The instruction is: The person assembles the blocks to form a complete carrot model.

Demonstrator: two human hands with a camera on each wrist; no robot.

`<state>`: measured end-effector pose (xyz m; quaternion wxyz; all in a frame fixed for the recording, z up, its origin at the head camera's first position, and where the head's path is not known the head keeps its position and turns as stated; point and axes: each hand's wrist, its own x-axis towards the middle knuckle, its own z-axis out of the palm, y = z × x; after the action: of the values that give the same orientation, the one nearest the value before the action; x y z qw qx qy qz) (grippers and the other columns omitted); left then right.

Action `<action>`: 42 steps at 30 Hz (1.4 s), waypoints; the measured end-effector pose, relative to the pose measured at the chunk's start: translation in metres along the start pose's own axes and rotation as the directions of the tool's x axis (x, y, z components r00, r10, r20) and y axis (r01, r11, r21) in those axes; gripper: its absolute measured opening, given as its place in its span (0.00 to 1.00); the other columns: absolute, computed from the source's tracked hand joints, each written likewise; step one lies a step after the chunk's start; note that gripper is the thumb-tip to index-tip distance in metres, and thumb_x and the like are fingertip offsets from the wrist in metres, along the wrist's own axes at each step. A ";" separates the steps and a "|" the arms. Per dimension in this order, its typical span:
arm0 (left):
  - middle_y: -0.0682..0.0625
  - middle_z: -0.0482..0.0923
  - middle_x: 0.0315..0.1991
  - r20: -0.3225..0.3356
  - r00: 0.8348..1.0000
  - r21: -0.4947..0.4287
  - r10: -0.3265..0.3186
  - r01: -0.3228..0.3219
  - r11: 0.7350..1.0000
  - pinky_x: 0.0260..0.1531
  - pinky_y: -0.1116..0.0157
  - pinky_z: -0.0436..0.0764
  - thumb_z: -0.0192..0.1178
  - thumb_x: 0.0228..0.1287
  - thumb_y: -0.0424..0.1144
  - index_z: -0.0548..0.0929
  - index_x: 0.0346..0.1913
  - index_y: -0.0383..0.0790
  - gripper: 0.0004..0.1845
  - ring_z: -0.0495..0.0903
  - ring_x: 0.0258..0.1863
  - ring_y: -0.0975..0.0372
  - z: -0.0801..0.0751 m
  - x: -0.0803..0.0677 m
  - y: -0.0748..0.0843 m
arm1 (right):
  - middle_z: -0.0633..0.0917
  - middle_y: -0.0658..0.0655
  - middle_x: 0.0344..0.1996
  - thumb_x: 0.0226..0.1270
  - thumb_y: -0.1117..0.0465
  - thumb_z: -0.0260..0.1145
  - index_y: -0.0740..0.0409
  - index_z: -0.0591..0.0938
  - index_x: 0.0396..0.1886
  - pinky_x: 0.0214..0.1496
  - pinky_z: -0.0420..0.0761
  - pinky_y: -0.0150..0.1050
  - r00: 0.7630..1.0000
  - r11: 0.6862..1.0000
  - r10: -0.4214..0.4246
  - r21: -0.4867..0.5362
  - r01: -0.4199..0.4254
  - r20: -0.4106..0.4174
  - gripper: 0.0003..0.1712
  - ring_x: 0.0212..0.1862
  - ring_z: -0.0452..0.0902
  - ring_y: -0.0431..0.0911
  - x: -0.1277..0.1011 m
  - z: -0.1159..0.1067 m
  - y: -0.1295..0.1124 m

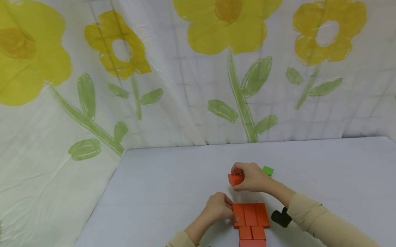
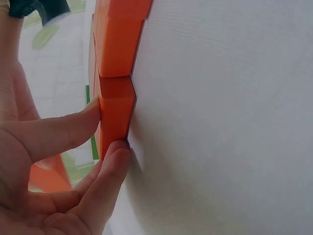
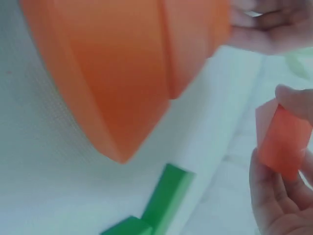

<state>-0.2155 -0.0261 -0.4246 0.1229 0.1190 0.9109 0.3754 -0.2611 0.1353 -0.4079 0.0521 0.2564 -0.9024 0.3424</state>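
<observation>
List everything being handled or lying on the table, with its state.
Right hand: gripping held block
Held block: raised above table
Left hand: pinching far-left laid block
Laid red blocks: together on table
Green block: on table, apart from laid blocks

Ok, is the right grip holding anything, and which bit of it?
Yes, the right grip holds an orange-red block by opposite sides, pinched between the thumb and the fingers.

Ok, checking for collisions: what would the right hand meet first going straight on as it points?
In the head view, the right hand, holding an orange block, looks free across the tabletop, probably until the flowered backdrop; depth is unclear.
</observation>
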 end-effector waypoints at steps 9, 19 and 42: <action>0.51 0.72 0.20 0.019 1.000 -0.004 -0.010 0.010 1.000 0.23 0.65 0.72 0.73 0.29 0.30 0.77 0.27 0.33 0.17 0.70 0.22 0.61 0.000 0.002 0.001 | 0.81 0.46 0.25 0.32 0.54 0.77 0.57 0.81 0.34 0.30 0.75 0.33 0.999 0.994 0.018 0.103 -0.023 0.050 0.24 0.27 0.74 0.37 -0.047 -0.028 -0.030; 0.51 0.73 0.21 0.030 0.999 0.028 -0.012 0.012 1.000 0.23 0.66 0.71 0.73 0.31 0.31 0.78 0.29 0.33 0.17 0.70 0.22 0.61 -0.002 0.002 0.001 | 0.82 0.46 0.34 0.42 0.64 0.72 0.61 0.82 0.40 0.32 0.75 0.27 0.961 0.976 -0.116 0.209 0.064 0.250 0.20 0.34 0.74 0.34 -0.108 -0.017 -0.053; 0.51 0.73 0.21 0.013 1.000 0.010 -0.017 0.017 1.000 0.23 0.66 0.71 0.73 0.31 0.31 0.78 0.29 0.33 0.18 0.70 0.22 0.61 0.000 0.000 0.002 | 0.72 0.37 0.25 0.46 0.63 0.70 0.53 0.83 0.34 0.30 0.71 0.26 0.912 0.994 -0.076 -0.045 0.102 0.402 0.12 0.27 0.66 0.30 -0.125 0.012 -0.056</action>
<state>-0.2154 -0.0252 -0.4233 0.1314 0.1144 0.9130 0.3690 -0.1238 0.1455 -0.4175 -0.1094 0.3600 -0.8919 0.2508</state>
